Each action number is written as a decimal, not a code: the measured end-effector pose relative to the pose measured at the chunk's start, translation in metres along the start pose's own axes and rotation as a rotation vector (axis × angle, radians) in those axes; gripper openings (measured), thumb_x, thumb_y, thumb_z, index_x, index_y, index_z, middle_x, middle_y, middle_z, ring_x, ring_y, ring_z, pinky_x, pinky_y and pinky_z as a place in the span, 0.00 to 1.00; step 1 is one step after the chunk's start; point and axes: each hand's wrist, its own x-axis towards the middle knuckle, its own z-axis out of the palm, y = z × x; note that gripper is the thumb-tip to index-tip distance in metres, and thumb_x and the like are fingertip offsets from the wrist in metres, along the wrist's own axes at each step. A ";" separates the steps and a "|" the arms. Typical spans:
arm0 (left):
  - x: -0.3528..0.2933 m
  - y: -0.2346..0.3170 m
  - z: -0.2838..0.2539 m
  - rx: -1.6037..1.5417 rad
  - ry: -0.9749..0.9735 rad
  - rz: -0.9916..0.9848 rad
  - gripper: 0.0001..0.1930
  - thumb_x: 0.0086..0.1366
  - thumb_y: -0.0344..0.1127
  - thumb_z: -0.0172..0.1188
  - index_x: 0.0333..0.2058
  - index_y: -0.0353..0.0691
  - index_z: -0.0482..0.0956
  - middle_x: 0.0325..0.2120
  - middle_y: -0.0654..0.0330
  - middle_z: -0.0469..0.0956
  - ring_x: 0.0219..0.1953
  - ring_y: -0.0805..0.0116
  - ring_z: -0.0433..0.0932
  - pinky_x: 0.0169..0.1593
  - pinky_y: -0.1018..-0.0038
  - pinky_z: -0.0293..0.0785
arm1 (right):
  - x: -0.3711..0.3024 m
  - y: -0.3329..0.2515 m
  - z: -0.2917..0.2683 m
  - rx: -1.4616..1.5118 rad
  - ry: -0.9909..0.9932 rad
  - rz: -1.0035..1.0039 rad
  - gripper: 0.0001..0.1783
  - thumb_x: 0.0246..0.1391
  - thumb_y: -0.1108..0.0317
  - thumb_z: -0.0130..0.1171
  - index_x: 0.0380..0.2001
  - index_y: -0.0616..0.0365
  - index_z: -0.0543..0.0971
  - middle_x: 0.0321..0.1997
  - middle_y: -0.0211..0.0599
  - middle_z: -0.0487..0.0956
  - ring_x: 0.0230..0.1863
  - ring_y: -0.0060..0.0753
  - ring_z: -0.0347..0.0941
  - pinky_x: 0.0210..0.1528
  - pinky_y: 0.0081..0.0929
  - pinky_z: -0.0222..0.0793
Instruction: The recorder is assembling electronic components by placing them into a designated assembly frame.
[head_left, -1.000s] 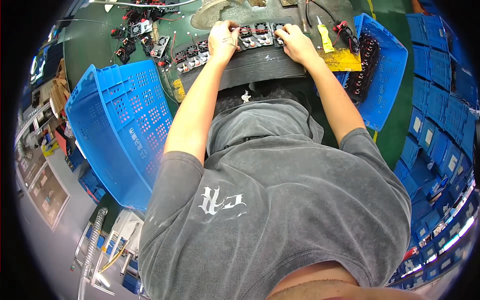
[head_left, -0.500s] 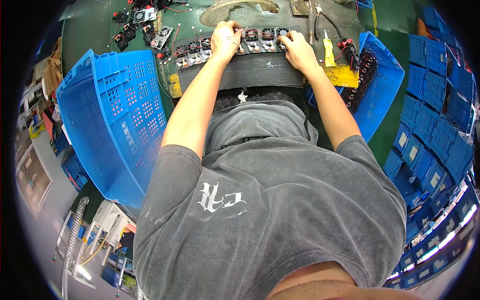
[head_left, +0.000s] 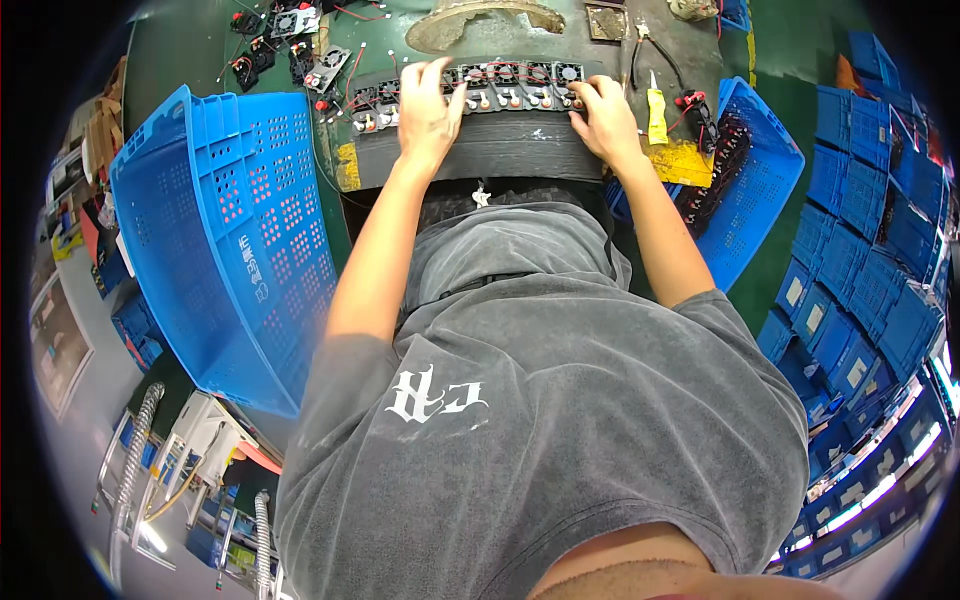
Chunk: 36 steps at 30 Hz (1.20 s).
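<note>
A row of small black cooling fans [head_left: 505, 73] with red wires and round white-and-orange parts along its near edge lies across the bench, behind a dark padded front strip [head_left: 480, 148]. My left hand [head_left: 428, 118] is over the left-middle part of the row, thumb and fingers apart, hiding some of the units. At the row's right end is my right hand [head_left: 606, 122], its bent fingertips by the last fan; thumb and forefinger are spread, with nothing visible between them.
Loose fan units [head_left: 327, 68] lie at the far left. Pliers [head_left: 656, 52], a yellow tube [head_left: 657, 116] and a black wired part [head_left: 697, 112] lie on the right. Blue crates stand left [head_left: 225, 190] and right [head_left: 765, 185]. A curved metal piece [head_left: 430, 35] sits at the back.
My left hand has lifted off the wires in the middle of the row and moved slightly left, its fingers opening. My right hand has shifted slightly right and nearer at the row's end.
</note>
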 end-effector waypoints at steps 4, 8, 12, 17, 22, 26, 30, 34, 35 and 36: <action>-0.057 0.009 -0.070 0.154 0.024 0.024 0.23 0.63 0.29 0.68 0.57 0.39 0.78 0.47 0.52 0.73 0.42 0.59 0.77 0.48 0.66 0.77 | -0.018 0.009 -0.006 0.037 0.122 0.049 0.22 0.48 0.71 0.69 0.49 0.55 0.81 0.50 0.47 0.76 0.54 0.53 0.73 0.59 0.42 0.71; -0.105 0.055 -0.156 0.111 0.054 -0.162 0.21 0.63 0.24 0.64 0.55 0.38 0.80 0.46 0.55 0.77 0.32 0.68 0.76 0.40 0.73 0.78 | -0.029 0.004 -0.018 0.051 0.138 0.105 0.11 0.53 0.72 0.65 0.41 0.56 0.83 0.43 0.42 0.79 0.49 0.48 0.76 0.54 0.39 0.72; -0.120 0.077 -0.238 0.368 0.203 -0.014 0.19 0.62 0.20 0.62 0.53 0.35 0.82 0.44 0.54 0.81 0.39 0.68 0.80 0.43 0.74 0.78 | -0.032 0.003 -0.019 0.027 0.153 0.115 0.09 0.54 0.73 0.64 0.40 0.57 0.83 0.40 0.40 0.79 0.44 0.45 0.78 0.49 0.37 0.74; -0.111 0.048 -0.329 0.297 0.495 -0.091 0.15 0.69 0.22 0.57 0.53 0.31 0.80 0.44 0.54 0.82 0.40 0.69 0.80 0.48 0.72 0.78 | -0.028 -0.016 -0.011 0.122 0.143 0.182 0.06 0.57 0.73 0.63 0.38 0.58 0.83 0.34 0.40 0.81 0.34 0.39 0.80 0.40 0.32 0.75; -0.101 -0.020 -0.392 0.338 0.534 -0.213 0.17 0.71 0.26 0.57 0.57 0.36 0.79 0.45 0.56 0.82 0.43 0.70 0.80 0.48 0.74 0.76 | -0.022 -0.048 0.000 0.164 0.165 0.153 0.06 0.59 0.72 0.62 0.40 0.58 0.84 0.36 0.40 0.83 0.33 0.36 0.80 0.41 0.29 0.76; -0.094 -0.092 -0.409 0.329 0.414 -0.332 0.18 0.71 0.30 0.59 0.58 0.37 0.78 0.46 0.56 0.82 0.45 0.68 0.80 0.48 0.73 0.77 | -0.022 -0.064 0.001 0.152 0.150 0.152 0.06 0.61 0.72 0.62 0.40 0.59 0.84 0.35 0.38 0.83 0.32 0.31 0.79 0.39 0.27 0.75; -0.094 -0.174 -0.411 0.546 0.190 -0.349 0.26 0.67 0.34 0.62 0.62 0.32 0.72 0.56 0.44 0.76 0.53 0.51 0.79 0.57 0.60 0.75 | -0.017 -0.089 -0.006 0.098 0.132 0.164 0.07 0.61 0.72 0.62 0.41 0.59 0.84 0.34 0.37 0.82 0.30 0.27 0.76 0.38 0.25 0.73; -0.085 -0.248 -0.398 0.495 0.103 -0.252 0.29 0.64 0.35 0.64 0.62 0.31 0.72 0.58 0.39 0.74 0.59 0.39 0.73 0.64 0.54 0.68 | -0.009 -0.112 -0.009 0.074 0.102 0.186 0.06 0.60 0.72 0.62 0.40 0.58 0.83 0.35 0.41 0.83 0.34 0.38 0.80 0.41 0.32 0.76; -0.083 -0.267 -0.393 0.499 0.069 -0.212 0.29 0.63 0.34 0.65 0.62 0.31 0.72 0.57 0.40 0.75 0.59 0.39 0.73 0.64 0.54 0.68 | -0.008 -0.119 -0.010 0.066 0.099 0.175 0.06 0.60 0.72 0.62 0.40 0.58 0.83 0.35 0.41 0.83 0.34 0.38 0.80 0.41 0.32 0.76; -0.081 -0.286 -0.390 0.503 0.033 -0.172 0.30 0.62 0.33 0.66 0.62 0.31 0.72 0.57 0.40 0.76 0.59 0.38 0.73 0.63 0.54 0.68 | -0.007 -0.127 -0.011 0.067 0.096 0.182 0.06 0.60 0.73 0.62 0.40 0.58 0.83 0.35 0.40 0.82 0.33 0.36 0.80 0.40 0.31 0.76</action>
